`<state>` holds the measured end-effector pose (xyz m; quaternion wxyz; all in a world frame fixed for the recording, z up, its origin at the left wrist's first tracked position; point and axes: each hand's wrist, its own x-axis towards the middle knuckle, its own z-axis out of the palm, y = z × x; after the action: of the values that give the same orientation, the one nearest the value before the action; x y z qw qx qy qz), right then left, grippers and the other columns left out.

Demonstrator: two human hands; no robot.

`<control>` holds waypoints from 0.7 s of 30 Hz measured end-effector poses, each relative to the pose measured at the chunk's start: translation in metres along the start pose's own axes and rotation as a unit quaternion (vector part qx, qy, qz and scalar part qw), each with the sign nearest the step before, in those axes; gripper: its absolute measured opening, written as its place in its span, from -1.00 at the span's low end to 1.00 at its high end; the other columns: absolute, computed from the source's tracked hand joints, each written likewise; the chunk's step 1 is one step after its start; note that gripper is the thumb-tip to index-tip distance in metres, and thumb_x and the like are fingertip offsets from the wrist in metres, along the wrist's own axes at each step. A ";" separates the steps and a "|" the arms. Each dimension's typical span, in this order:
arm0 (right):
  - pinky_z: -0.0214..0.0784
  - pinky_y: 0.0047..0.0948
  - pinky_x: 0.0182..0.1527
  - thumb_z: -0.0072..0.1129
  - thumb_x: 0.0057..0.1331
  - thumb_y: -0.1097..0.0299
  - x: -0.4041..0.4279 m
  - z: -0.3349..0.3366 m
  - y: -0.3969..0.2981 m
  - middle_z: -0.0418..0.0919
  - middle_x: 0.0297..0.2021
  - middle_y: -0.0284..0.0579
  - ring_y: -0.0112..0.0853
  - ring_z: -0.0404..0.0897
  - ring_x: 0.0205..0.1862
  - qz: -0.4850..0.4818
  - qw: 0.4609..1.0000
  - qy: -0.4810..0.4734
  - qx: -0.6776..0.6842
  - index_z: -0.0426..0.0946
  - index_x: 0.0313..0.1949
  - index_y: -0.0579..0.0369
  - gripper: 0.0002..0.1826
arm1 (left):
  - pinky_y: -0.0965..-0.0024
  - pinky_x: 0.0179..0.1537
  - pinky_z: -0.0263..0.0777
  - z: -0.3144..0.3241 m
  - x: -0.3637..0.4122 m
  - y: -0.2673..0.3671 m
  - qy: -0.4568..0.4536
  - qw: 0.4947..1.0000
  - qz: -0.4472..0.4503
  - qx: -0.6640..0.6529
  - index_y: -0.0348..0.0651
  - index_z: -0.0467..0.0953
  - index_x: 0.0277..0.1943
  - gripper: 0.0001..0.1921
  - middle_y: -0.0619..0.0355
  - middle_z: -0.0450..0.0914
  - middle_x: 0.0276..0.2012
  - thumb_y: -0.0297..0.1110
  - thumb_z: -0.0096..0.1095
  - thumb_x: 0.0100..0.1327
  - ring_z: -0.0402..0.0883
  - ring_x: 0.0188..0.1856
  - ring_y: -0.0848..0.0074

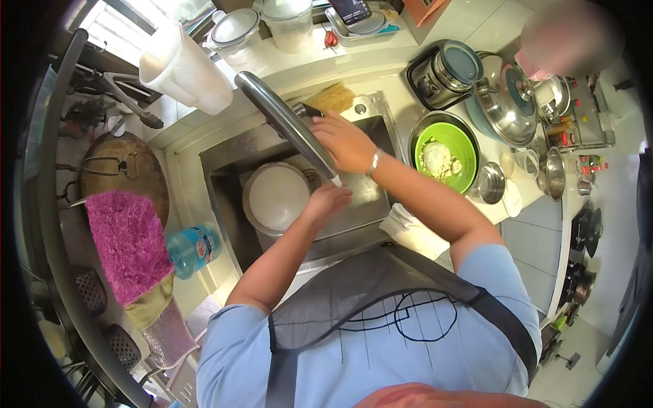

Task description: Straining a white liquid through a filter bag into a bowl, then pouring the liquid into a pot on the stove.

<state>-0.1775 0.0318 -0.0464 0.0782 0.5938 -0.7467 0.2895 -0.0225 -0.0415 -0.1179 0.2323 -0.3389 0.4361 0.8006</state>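
Note:
My left hand (329, 201) is over the steel sink (357, 232), right under the outlet of the chrome faucet (285, 125). A short white stream or tip shows at the outlet, and the fingers are partly hidden. Beside the spout, my right hand (349, 145) stretches forward, its fingertips close to the faucet's dark lever (306, 109); whether they touch it is unclear. Inside the sink, left of my hands, sits a round basin (278, 196) of whitish liquid. A green bowl (467, 153) with pale dough (438, 155) and crumbs rests in a mesh strainer (416, 127) on the counter.
A blue-tinted bottle (194, 250) and a fluffy magenta duster cloth (127, 245) are at the left. Behind the sink stand a white pitcher (183, 71) and lidded containers (234, 35). A lidded pot (505, 107) and steel cup (490, 183) are right. Another person (530, 66) is partly visible.

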 end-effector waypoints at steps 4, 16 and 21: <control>0.34 -0.47 -0.34 -0.06 0.21 0.41 -0.083 0.048 -0.035 0.49 -0.38 -0.18 -0.44 0.47 -0.40 0.535 0.693 0.167 0.454 0.44 -0.22 0.16 -0.82 | 0.41 -0.30 0.38 0.026 0.024 -0.008 -0.031 0.994 -0.001 -0.108 -0.23 0.36 0.01 -0.67 0.08 0.50 -0.19 -0.24 -0.08 0.27 0.50 -0.22 0.47; 0.33 -0.34 -0.43 0.02 0.18 0.30 -0.120 0.132 -0.047 0.52 -0.43 -0.06 -0.36 0.48 -0.44 0.698 0.578 -0.011 0.424 0.46 -0.24 0.25 -0.74 | 0.29 -0.19 0.44 0.012 0.061 -0.067 0.133 0.942 -0.020 -0.308 -0.21 0.40 -0.13 -0.72 0.08 0.51 -0.24 -0.19 -0.15 0.30 0.53 -0.19 0.40; 0.34 -0.28 -0.35 0.01 0.21 0.25 -0.153 0.174 -0.023 0.54 -0.40 0.04 -0.30 0.52 -0.37 0.661 0.550 0.014 0.510 0.46 -0.24 0.29 -0.69 | 0.25 -0.20 0.43 0.019 0.077 -0.058 0.109 0.942 0.015 -0.316 -0.17 0.40 -0.18 -0.73 0.09 0.51 -0.27 -0.15 -0.14 0.30 0.51 -0.21 0.38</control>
<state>-0.0737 0.0660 -0.2523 -0.4406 -0.1313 -0.6550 0.5997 -0.0408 0.0103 -0.1997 0.0522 -0.4733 0.1883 0.8590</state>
